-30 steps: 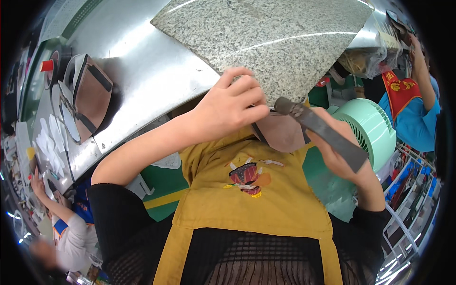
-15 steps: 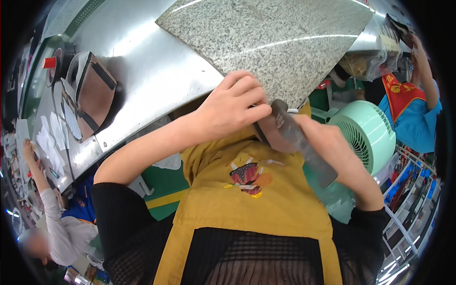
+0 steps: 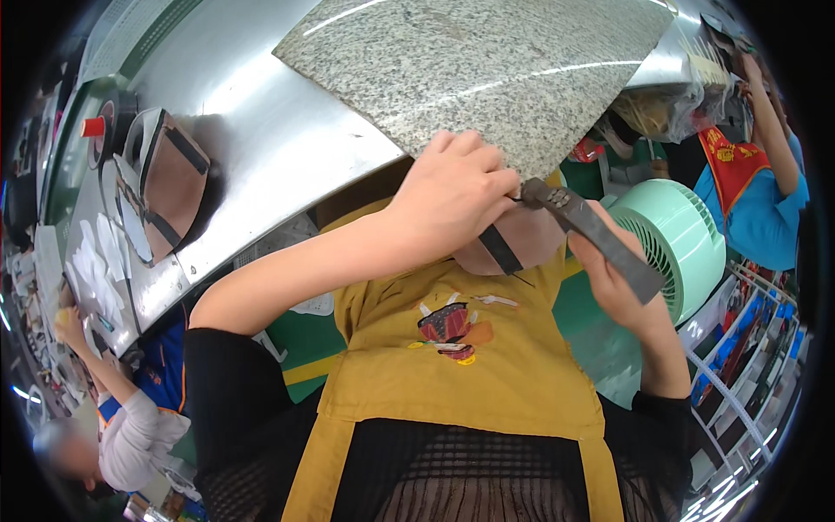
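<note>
Since half a second ago the flat metal tool [image 3: 600,248] has swung up from where it lay low against the leather piece, and since a full second ago the right hand [image 3: 622,296] has drawn in closer, so that the tool's near end now meets the left hand's fingers [image 3: 487,187] at the edge of the work. Left hand [image 3: 452,204] is curled and clenched over the tan leather piece [image 3: 513,248], grasping it against the front edge of the speckled stone slab [image 3: 487,70]; only the lower part of the piece, with its dark strap, shows below the knuckles. Right hand's fingers are wrapped round the long dark tool, grasping it along its lower half, with the tip pointing up and left. To do this well, it seems wise to keep the left grip firm so the leather does not slip off the slab's edge, and to work the tool in short, controlled strokes with its tip kept clear of the left fingertips, which sit just beside it. Leather lies directly under the left fingers and touching them, just left of and below the tool's tip, and near but apart from the right fingers. Behind the right hand stands a pale green fan [image 3: 683,239], and the steel table [image 3: 261,130] carries the slab.
</note>
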Motion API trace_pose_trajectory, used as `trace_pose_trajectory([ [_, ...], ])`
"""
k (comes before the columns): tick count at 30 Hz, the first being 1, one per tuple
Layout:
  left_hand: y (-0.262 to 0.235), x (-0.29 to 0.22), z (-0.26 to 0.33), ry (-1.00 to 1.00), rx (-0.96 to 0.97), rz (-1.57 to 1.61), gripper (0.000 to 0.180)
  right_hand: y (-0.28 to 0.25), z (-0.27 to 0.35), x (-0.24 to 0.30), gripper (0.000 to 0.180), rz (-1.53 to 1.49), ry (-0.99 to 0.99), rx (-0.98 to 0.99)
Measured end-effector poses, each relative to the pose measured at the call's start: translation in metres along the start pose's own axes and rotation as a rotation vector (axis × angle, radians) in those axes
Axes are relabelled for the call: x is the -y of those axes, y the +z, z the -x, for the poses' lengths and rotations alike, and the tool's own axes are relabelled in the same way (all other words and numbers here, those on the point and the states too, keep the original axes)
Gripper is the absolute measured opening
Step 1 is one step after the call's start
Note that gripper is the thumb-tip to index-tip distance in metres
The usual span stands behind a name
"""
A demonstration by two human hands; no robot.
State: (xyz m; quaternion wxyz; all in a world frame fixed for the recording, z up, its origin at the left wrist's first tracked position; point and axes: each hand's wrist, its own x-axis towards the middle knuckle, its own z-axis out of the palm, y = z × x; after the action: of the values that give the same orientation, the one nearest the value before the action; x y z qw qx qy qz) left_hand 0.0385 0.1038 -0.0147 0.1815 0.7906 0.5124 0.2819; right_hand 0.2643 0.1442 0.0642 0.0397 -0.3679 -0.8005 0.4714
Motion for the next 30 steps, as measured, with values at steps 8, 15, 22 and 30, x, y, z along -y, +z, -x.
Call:
trace_pose_trajectory([
  [8, -0.002, 0.004, 0.014, 0.178, -0.111, -0.207, 0.018, -0.002, -0.006, 0.009, 0.012, -0.096, -0.036, -0.115],
  [15, 0.0, 0.002, 0.014, 0.342, -0.163, -0.362, 0.022, -0.008, -0.008, 0.01, 0.03, 0.104, -0.056, 0.053],
  [22, -0.003, 0.005, 0.015, 0.201, -0.128, -0.19, 0.024, 0.001, -0.015, 0.008, 0.036, 0.217, -0.056, 0.113],
  [30, -0.005, 0.001, 0.023, 0.305, -0.13, -0.333, 0.027, -0.003, -0.016, 0.011, 0.035, 0.12, -0.164, 0.021],
])
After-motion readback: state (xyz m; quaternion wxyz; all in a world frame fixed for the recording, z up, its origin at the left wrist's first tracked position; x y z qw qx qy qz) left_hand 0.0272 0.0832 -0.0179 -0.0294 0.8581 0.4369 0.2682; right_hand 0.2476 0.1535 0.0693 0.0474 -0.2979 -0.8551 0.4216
